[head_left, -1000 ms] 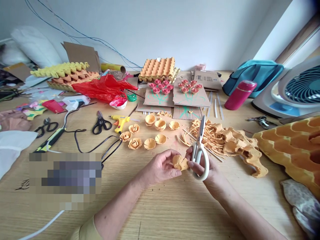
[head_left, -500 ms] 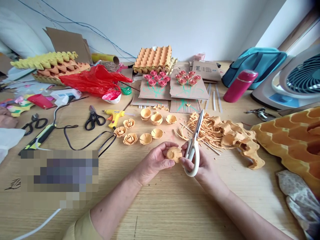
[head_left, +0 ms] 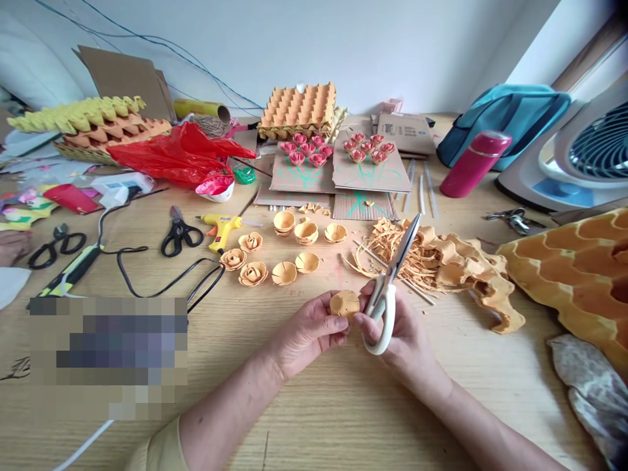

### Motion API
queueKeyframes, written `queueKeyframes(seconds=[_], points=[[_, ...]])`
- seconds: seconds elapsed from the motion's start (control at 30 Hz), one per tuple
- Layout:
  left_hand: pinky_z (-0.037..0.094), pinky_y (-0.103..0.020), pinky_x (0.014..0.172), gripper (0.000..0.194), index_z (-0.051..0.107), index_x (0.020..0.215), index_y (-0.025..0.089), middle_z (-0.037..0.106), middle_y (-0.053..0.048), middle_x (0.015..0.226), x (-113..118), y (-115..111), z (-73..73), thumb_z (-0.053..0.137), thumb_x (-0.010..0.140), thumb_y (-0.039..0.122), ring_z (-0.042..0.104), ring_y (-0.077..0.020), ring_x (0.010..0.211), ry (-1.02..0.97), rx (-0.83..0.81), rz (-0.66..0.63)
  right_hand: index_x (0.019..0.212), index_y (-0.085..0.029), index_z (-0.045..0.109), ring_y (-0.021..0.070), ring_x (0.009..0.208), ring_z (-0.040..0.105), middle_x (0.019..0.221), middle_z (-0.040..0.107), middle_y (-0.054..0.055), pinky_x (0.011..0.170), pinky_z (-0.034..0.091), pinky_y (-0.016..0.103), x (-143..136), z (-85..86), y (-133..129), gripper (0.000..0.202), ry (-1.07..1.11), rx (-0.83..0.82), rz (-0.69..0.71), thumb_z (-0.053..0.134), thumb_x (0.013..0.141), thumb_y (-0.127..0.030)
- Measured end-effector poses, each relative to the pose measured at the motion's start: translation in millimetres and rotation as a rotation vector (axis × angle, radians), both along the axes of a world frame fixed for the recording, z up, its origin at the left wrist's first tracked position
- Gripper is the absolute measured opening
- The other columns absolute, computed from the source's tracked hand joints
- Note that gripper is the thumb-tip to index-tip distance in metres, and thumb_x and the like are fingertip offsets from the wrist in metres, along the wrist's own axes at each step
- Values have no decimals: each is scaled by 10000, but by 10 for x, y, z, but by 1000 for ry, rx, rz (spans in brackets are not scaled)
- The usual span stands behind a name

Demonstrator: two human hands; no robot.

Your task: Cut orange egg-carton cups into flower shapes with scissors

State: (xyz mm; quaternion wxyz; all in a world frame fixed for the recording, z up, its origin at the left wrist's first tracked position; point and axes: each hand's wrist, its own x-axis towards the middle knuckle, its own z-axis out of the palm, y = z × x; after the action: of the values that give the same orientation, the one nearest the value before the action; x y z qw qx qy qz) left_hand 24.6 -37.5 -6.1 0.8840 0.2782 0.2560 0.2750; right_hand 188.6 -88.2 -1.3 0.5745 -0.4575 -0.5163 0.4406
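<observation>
Between its thumb and fingers my left hand (head_left: pixel 311 333) pinches a small orange egg-carton cup (head_left: pixel 345 303), its slit edge showing. White-handled scissors (head_left: pixel 387 297) rest in my right hand (head_left: pixel 407 340), blades closed and pointing up and away. The right fingertips come up to the cup's right edge; whether they grip it I cannot tell. Beyond my hands lie several loose cups (head_left: pixel 307 263), some stacked, and a few rolled carton roses (head_left: pixel 254 273). Carton scraps and thin strips (head_left: pixel 392 255) are heaped just past the scissors.
A yellow glue gun (head_left: pixel 223 230), black scissors (head_left: pixel 180 234) and a looping cable lie left. Cardboard with pink flowers (head_left: pixel 366 171) is at the back. Right stand a pink flask (head_left: pixel 475 163), a fan (head_left: pixel 589 144) and egg trays (head_left: pixel 579 268). Another person's hand (head_left: pixel 12 247) shows far left.
The cup has turned in my fingers, so its round base no longer faces me. The scissors tilt further right. Another person's hand at the left has shifted.
</observation>
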Motion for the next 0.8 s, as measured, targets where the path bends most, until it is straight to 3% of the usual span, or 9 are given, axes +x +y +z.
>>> queueKeyframes(seconds=[0.23,0.43,0.63,0.8], points=[[454,-169,697,384,715,1054,100,669,-50,944,1,-6,-37,855,703,165,575,-69,782,-88,-127,-9,1068,-278,545,138,753,544,864,557,-29,697,485,269,28,-34,-23,241,-115,50,-39,703,885,-263],[459,-166,668,303,734,990,122,670,-32,885,27,-42,-50,847,714,171,563,-61,731,-91,-101,39,1056,-273,532,162,757,538,868,544,-17,698,473,297,15,-5,-40,277,-174,40,-41,733,866,-289],[481,-175,650,220,705,886,125,614,3,789,15,5,21,837,720,181,537,-60,688,-65,-22,217,1091,-258,500,190,783,548,924,569,21,683,451,323,116,56,-22,292,-254,8,35,682,890,-368],[490,-182,615,155,676,835,140,568,34,732,-35,73,90,805,748,151,539,-59,660,-124,8,340,900,-227,514,197,733,503,801,559,9,710,398,355,229,55,23,207,-592,49,118,624,912,-401]])
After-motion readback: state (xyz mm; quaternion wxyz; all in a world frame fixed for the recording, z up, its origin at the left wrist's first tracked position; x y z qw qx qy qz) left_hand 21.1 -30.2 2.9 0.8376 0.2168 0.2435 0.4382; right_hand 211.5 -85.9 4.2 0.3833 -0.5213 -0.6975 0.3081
